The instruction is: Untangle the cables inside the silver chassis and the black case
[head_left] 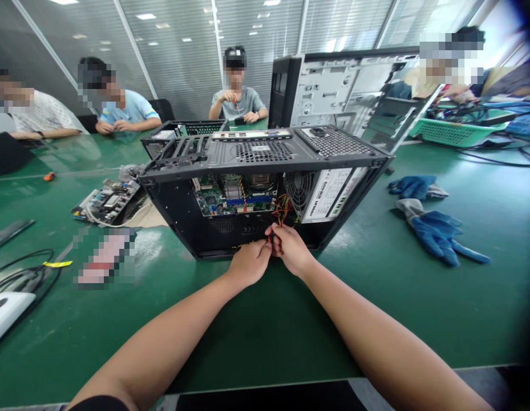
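Note:
A black computer case (170, 205) lies on its side in front of me, its open side facing my hands. Inside sit a green motherboard (211, 201) and a power supply (328, 197) with a white label. Red, yellow and black power cables (283, 206) run from the power supply down to my fingers. My left hand (253, 260) pinches part of these cables at the case's lower front edge. Pressed close beside it, my right hand (290, 245) also grips the cables. The cable ends are mostly hidden by my fingers.
A loose circuit board (108, 202) lies at the left, near a blurred pink object (106, 257) and black cables. Blue gloves (436, 228) rest at the right. Behind stand another open case (324, 85) and a green basket (457, 131). Several people sit around the green table (265, 337).

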Demonstrator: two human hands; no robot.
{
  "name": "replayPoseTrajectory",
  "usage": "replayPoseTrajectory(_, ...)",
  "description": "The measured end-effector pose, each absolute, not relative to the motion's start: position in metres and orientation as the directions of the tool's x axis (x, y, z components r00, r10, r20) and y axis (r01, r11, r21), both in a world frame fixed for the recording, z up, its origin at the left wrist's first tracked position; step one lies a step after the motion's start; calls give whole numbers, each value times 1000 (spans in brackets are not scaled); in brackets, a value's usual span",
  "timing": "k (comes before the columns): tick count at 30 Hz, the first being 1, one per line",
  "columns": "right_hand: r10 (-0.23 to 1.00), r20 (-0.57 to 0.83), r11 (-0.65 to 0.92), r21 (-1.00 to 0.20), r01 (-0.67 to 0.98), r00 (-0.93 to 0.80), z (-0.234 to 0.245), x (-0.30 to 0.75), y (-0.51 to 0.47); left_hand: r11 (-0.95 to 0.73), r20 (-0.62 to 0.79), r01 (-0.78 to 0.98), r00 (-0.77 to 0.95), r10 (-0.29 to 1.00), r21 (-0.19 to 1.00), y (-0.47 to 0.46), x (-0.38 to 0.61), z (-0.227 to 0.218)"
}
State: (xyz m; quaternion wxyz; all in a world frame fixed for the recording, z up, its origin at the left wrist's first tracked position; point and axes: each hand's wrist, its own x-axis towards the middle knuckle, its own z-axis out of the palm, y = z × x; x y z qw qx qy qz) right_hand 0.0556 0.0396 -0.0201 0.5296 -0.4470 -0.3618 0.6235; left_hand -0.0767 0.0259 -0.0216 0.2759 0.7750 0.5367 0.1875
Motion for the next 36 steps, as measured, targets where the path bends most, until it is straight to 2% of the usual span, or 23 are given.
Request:
replayPoseTrajectory(11,989,-148,-139,-940,-312,6,-25,55,42,-350,49,803,374,926,483,23,-74,-20)
replayPoseTrajectory(19,987,-159,-143,-940,-311,25,-26,54,42,-327,31,863,342,939,386,19,-71,-17)
replayPoseTrajectory(24,986,-158,-138,-950,-281,51,-24,53,40,-313,35,845,331,943,434,18,-71,-17)
replayPoseTrajectory(32,987,-159,-154,-924,-351,-15,-25,56,41,-241,6,679,329,944,694,24,-77,-18)
replayPoseTrajectory(36,985,-173,-168,-917,-363,-19,-23,56,40,-252,14,687,332,943,682,26,-76,-20)
